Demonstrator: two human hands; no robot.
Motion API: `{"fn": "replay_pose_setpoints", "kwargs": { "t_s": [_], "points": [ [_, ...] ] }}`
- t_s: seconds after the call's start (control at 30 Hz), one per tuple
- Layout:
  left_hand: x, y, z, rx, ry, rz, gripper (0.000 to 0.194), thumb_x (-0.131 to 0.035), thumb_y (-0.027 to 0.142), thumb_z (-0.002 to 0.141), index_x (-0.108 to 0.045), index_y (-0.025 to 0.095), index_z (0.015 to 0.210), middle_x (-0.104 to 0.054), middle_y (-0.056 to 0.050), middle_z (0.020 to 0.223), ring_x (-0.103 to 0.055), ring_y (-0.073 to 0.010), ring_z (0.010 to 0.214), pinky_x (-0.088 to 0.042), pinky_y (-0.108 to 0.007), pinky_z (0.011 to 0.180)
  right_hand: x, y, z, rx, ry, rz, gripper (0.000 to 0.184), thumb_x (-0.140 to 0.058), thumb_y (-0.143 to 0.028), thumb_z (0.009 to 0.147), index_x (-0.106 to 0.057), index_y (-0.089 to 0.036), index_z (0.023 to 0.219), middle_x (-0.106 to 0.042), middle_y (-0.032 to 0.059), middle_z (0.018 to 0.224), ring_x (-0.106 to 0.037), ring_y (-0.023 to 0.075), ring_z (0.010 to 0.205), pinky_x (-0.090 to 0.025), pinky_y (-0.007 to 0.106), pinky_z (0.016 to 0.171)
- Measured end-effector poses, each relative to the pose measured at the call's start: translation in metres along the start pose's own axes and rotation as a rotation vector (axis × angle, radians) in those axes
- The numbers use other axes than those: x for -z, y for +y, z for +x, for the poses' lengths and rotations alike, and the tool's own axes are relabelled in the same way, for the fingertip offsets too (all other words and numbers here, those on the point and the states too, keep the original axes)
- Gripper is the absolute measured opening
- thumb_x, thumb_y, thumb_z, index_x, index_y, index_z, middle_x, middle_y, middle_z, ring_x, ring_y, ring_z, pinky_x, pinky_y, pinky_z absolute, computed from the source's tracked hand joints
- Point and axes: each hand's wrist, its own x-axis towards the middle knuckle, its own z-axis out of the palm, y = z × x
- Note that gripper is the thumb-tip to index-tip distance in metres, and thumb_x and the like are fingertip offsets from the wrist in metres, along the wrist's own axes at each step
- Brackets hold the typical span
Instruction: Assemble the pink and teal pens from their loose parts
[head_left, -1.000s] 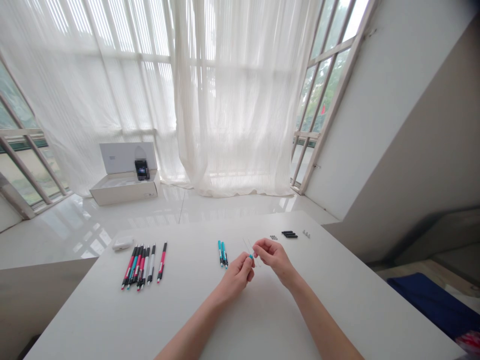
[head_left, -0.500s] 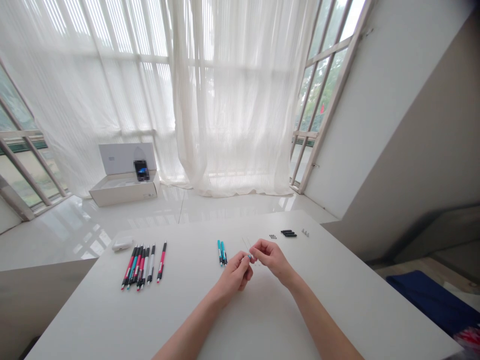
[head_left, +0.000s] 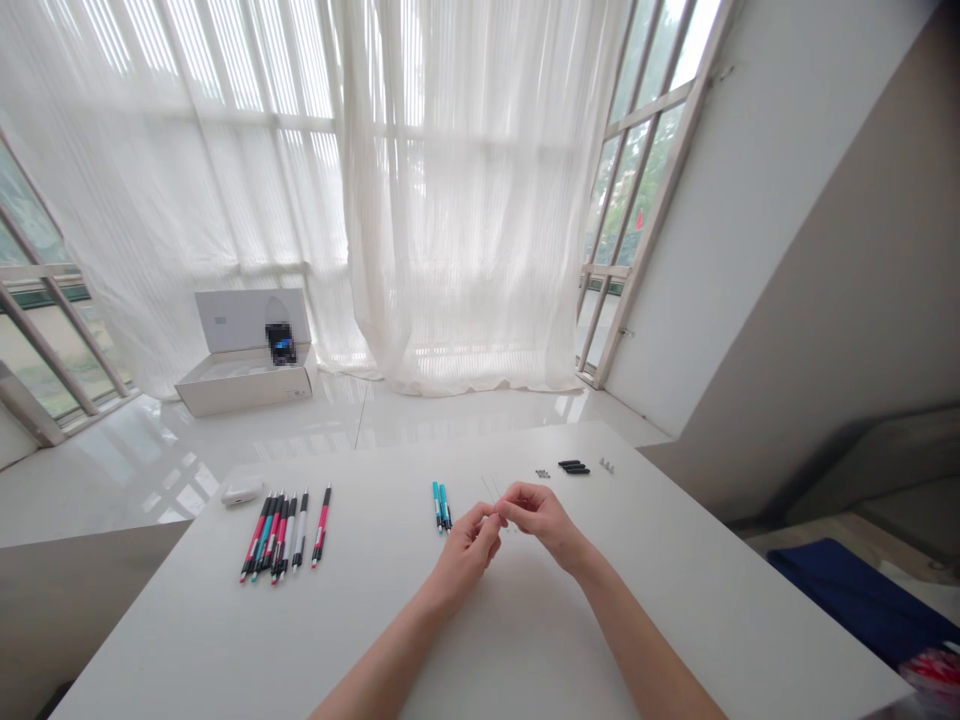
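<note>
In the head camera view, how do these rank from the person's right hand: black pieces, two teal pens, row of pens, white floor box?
From the right hand:
1. Small black pieces, ahead on the table.
2. Two teal pens, to its left.
3. Row of pens, farther left.
4. White box, on the floor beyond the table.

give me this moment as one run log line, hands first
left hand: pinches small part | right hand: fingertips on same part | near: two teal pens | further: row of pink, teal and black pens, small black parts
</note>
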Motion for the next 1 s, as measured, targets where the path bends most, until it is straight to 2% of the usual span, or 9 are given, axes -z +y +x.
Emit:
{"fn": "replay_pose_setpoints", "kwargs": {
  "t_s": [0.17, 0.27, 0.33, 0.4, 0.5, 0.6, 0.7, 0.83, 1.0],
  "points": [
    [-0.001, -0.001, 0.0, -0.041, 0.041, 0.02, 0.041, -0.048, 0.06, 0.083, -0.049, 0.019, 0.082, -0.025, 0.01, 0.05, -0.02, -0.0055, 0.044, -0.015, -0.02, 0.046, 0.001, 0.0, -0.002, -0.019, -0.006, 0.033, 0.035, -0.072, -0.051, 0.067, -0.064, -0.017, 0.07, -0.054, -0.0015, 0.058, -0.04, 0.0092, 0.052, -0.03, 0.022, 0.047],
    [-0.002, 0.001, -0.002, -0.035, 0.078, 0.025, 0.039, -0.046, 0.058, 0.084, -0.049, 0.019, 0.082, -0.025, 0.01, 0.051, -0.02, -0.0053, 0.044, -0.014, -0.02, 0.046, 0.009, 0.003, 0.001, 0.023, 0.101, 0.114, 0.041, -0.067, -0.055, 0.072, -0.067, -0.017, 0.086, -0.05, -0.0025, 0.061, -0.032, 0.0066, 0.047, -0.025, 0.023, 0.044],
    [-0.002, 0.004, -0.003, -0.019, 0.105, 0.017, 0.038, -0.045, 0.057, 0.084, -0.048, 0.019, 0.082, -0.025, 0.01, 0.051, -0.018, -0.0048, 0.043, -0.013, -0.019, 0.045, 0.02, 0.007, 0.006, 0.076, 0.252, 0.133, 0.045, -0.061, -0.059, 0.075, -0.067, -0.016, 0.089, -0.051, -0.0015, 0.065, -0.028, 0.0061, 0.045, -0.023, 0.023, 0.043],
    [-0.001, 0.006, -0.004, 0.005, 0.13, -0.001, 0.038, -0.046, 0.057, 0.083, -0.048, 0.019, 0.082, -0.026, 0.01, 0.052, -0.018, -0.0043, 0.043, -0.012, -0.018, 0.044, 0.038, 0.015, 0.01, 0.105, 0.468, 0.059, 0.048, -0.059, -0.061, 0.075, -0.067, -0.015, 0.088, -0.054, 0.0, 0.066, -0.03, 0.007, 0.045, -0.024, 0.024, 0.042],
    [0.002, 0.009, -0.004, 0.033, 0.167, -0.061, 0.036, -0.048, 0.056, 0.082, -0.046, 0.02, 0.081, -0.029, 0.009, 0.055, -0.016, -0.0034, 0.043, -0.01, -0.017, 0.043, 0.072, 0.031, 0.012, 0.125, 0.865, -0.182, 0.049, -0.055, -0.06, 0.075, -0.068, -0.015, 0.089, -0.064, 0.0064, 0.075, -0.048, 0.0141, 0.056, -0.037, 0.026, 0.051],
    [0.005, 0.011, -0.004, 0.04, 0.202, -0.157, 0.034, -0.049, 0.054, 0.081, -0.045, 0.02, 0.083, -0.03, 0.01, 0.056, -0.013, -0.0021, 0.042, -0.008, -0.016, 0.042, 0.103, 0.05, 0.006, 0.048, 1.121, -0.436, 0.049, -0.044, -0.053, 0.082, -0.068, -0.012, 0.093, -0.069, 0.0132, 0.088, -0.056, 0.0199, 0.066, -0.043, 0.03, 0.064],
    [0.008, 0.012, -0.003, 0.047, 0.215, -0.236, 0.032, -0.052, 0.052, 0.08, -0.045, 0.021, 0.083, -0.03, 0.01, 0.056, -0.013, -0.0015, 0.04, -0.008, -0.016, 0.041, 0.118, 0.065, 0.001, -0.081, 1.101, -0.673, 0.044, -0.041, -0.044, 0.083, -0.068, -0.012, 0.096, -0.069, 0.0139, 0.09, -0.057, 0.0213, 0.068, -0.043, 0.033, 0.068],
    [0.009, 0.013, -0.004, 0.055, 0.213, -0.279, 0.031, -0.054, 0.05, 0.079, -0.045, 0.02, 0.083, -0.03, 0.01, 0.056, -0.013, -0.0011, 0.04, -0.007, -0.016, 0.04, 0.115, 0.073, 0.003, -0.101, 0.994, -0.756, 0.033, -0.046, -0.036, 0.08, -0.07, -0.015, 0.092, -0.068, 0.0123, 0.093, -0.058, 0.0221, 0.073, -0.042, 0.032, 0.068],
    [0.007, 0.014, -0.004, 0.058, 0.186, -0.248, 0.03, -0.052, 0.05, 0.08, -0.045, 0.02, 0.082, -0.031, 0.01, 0.056, -0.014, -0.0011, 0.04, -0.007, -0.016, 0.041, 0.106, 0.07, 0.009, -0.192, 0.741, -1.01, 0.029, -0.047, -0.027, 0.083, -0.069, -0.023, 0.102, -0.062, 0.0085, 0.108, -0.06, 0.0199, 0.079, -0.04, 0.03, 0.062]
  ]
}}
